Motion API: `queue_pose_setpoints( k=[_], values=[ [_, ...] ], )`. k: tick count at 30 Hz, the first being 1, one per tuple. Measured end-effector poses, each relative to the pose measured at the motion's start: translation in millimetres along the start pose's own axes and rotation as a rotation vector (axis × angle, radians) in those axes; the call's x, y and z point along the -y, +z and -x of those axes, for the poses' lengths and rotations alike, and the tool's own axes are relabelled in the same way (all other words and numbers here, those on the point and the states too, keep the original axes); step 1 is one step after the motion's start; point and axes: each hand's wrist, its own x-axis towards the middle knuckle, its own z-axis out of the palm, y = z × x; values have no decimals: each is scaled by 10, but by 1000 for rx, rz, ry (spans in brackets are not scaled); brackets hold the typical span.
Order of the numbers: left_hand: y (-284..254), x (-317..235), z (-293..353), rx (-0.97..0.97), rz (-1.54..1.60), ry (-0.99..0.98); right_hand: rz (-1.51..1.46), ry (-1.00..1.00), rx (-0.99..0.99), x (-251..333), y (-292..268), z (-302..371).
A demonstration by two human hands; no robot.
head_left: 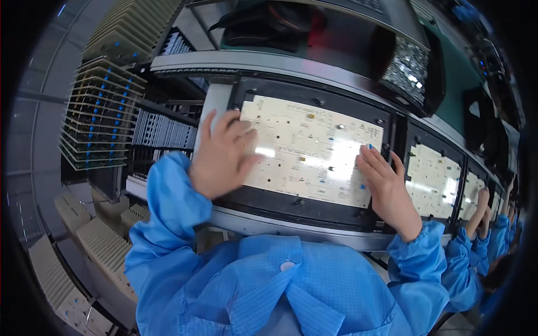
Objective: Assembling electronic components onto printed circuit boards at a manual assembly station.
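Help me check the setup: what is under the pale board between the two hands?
A black tray shows around the pale board; whatever lies directly beneath it is covered and cannot be seen.

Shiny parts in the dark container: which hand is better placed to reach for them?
Likely the right hand: it is at the right end of the pale board, nearer the shiny parts; the left hand is at the opposite end.
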Motion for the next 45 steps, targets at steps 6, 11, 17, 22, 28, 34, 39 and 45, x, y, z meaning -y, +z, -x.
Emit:
queue_pose_setpoints(
  k=[6, 11, 17, 22, 28, 34, 39, 45],
  values=[
    [298, 388, -735, -258, -140, -320, 106, 48, -429, -691, -151, -413],
    [353, 450, -940, -256, -275, -219, 380, -110, -362, -946, -95, -647],
    [431, 342, -1212, 212, -352, -506, 329, 48, -273, -750, 88, -756],
    [192, 161, -1061, 68, -248, -558, 475, 169, -347, -310, -24, -915],
    [-51, 418, -508, -270, 168, -353, -185, -215, -428, -79, 236, -1469],
    [241, 304, -179, -402, 201, -315, -358, -302, -294, -213, 302, -1588],
    [454, 439, -391, -485, 274, -201, -315, -408, -201, -210, 159, -1487],
    [482, 565, -330, -480, 344, 4, -344, -61, -283, -436, -379, -771]
  ],
)
